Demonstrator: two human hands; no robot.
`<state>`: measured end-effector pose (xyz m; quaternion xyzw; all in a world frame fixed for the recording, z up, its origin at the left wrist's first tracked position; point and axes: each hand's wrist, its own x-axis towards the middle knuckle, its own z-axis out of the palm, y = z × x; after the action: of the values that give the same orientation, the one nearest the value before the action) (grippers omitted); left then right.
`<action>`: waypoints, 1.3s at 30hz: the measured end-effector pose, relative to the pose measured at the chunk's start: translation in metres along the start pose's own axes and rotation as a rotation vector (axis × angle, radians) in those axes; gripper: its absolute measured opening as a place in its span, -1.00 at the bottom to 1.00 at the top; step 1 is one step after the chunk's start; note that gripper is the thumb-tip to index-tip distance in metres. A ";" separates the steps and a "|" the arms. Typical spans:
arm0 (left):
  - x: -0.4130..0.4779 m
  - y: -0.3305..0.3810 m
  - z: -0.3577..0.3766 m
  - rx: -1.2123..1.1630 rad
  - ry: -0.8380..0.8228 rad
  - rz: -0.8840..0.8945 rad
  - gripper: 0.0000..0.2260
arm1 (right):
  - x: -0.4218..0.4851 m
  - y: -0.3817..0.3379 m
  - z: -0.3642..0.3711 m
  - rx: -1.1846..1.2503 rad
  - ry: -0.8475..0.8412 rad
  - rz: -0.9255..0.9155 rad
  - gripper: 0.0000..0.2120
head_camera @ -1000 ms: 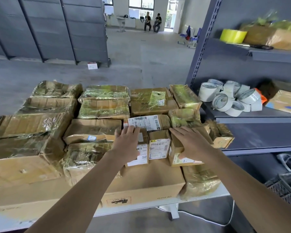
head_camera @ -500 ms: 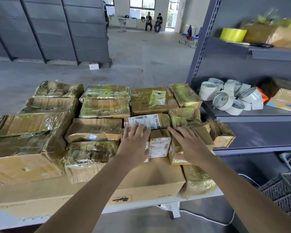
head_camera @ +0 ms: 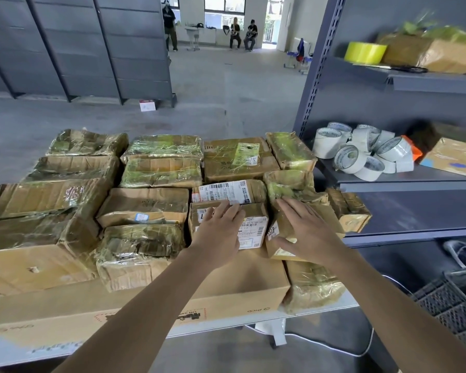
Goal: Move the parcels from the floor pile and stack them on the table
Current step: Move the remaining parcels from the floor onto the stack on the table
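Parcels (head_camera: 162,173): cardboard, most wrapped in glossy tape, laid in close rows that cover the bench (head_camera: 320,309), neighbours touching.

Carton (head_camera: 242,289): long and flat, lying along the near edge of the bench.

Labelled box (head_camera: 256,230): small, upright, at the far side of the carton. We cannot tell whether it stands on the carton or just behind it.

Brown box (head_camera: 331,219): just beside the labelled box, on its right, touching it.

Left hand (head_camera: 218,232): ours, lying flat on top of the labelled box, fingers straight and together, gripping nothing.

Right hand (head_camera: 307,232): ours, flat on top of the brown box, fingers spread, thumb out over its near face, gripping nothing.

Barcoded parcel (head_camera: 226,191): just beyond the left fingertips, its white label facing up.

Shelf (head_camera: 404,181): grey metal, right of the bench, carrying a heap of white tape rolls (head_camera: 361,152). A yellow roll (head_camera: 365,51) sits on the tier above.

Basket (head_camera: 452,300): dark mesh, low at the right, below the shelf.
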<state>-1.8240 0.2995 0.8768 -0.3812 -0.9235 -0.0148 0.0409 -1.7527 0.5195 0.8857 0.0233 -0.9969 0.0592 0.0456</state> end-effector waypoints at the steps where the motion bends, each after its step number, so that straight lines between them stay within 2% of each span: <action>1: 0.000 -0.001 0.001 0.010 -0.018 -0.003 -0.48 | -0.001 0.000 -0.002 0.032 -0.019 0.032 -0.17; 7: -0.001 -0.003 0.004 0.013 -0.042 -0.016 -0.48 | 0.002 0.006 -0.004 0.055 -0.129 -0.016 -0.20; 11: -0.002 -0.003 0.004 0.003 -0.060 -0.029 -0.47 | 0.011 0.012 -0.005 -0.174 -0.198 -0.038 -0.14; 19: -0.001 -0.005 0.011 -0.015 -0.054 -0.032 -0.47 | 0.021 0.022 -0.018 -0.351 -0.227 -0.072 -0.11; 25: -0.002 -0.005 0.011 -0.025 -0.048 -0.025 -0.46 | 0.010 0.042 -0.016 -0.144 -0.205 0.001 -0.09; 32: 0.001 -0.009 0.008 -0.019 -0.035 0.014 -0.50 | 0.007 0.052 -0.017 -0.184 -0.213 0.031 -0.07; 39: 0.009 -0.017 0.008 -0.045 0.072 0.027 -0.59 | 0.004 0.053 -0.013 -0.177 -0.193 0.065 -0.09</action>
<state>-1.8429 0.2942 0.8697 -0.3937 -0.9156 -0.0486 0.0656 -1.7586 0.5738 0.8930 -0.0077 -0.9982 -0.0300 -0.0508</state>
